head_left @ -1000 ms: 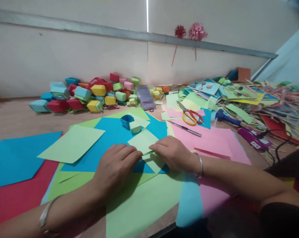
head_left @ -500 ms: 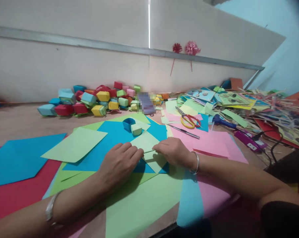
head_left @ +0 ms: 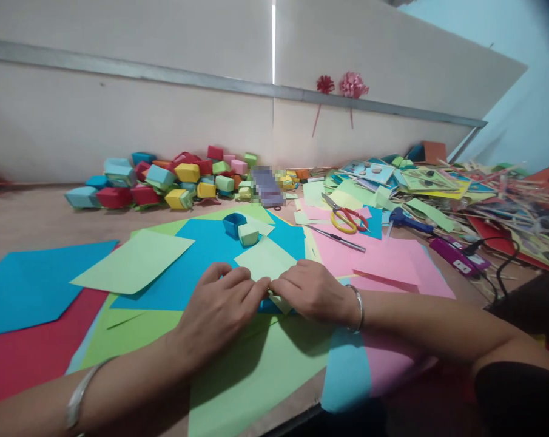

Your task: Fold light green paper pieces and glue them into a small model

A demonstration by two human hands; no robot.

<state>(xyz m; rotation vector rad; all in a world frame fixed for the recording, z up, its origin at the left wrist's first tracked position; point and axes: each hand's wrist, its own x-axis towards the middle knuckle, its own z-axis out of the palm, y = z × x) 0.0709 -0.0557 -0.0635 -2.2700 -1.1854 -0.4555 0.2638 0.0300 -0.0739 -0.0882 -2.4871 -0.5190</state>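
Note:
My left hand (head_left: 222, 303) and my right hand (head_left: 314, 291) meet at the fingertips near the middle of the table, both closed in a pinch. Between them is a thin pale strip, nearly all hidden by the fingers. Right under the hands lies a pale green paper square (head_left: 265, 258), set on a blue sheet (head_left: 165, 297). Just beyond the square stand a small blue paper box (head_left: 234, 226) and a small pale green paper box (head_left: 247, 235), touching or nearly so.
Folded paper boxes (head_left: 144, 195) in several colours are heaped at the back left. Scissors (head_left: 344, 215), a pen (head_left: 338, 238), a blue glue gun (head_left: 408, 221) and a purple power strip (head_left: 458, 255) lie on the right. Behind them spreads a pile of cards and sticks (head_left: 460, 188).
My hands have drawn together until the fingertips meet, covering the thin pale strip that showed between them. The view has shifted slightly; the boxes and tools stay where they were.

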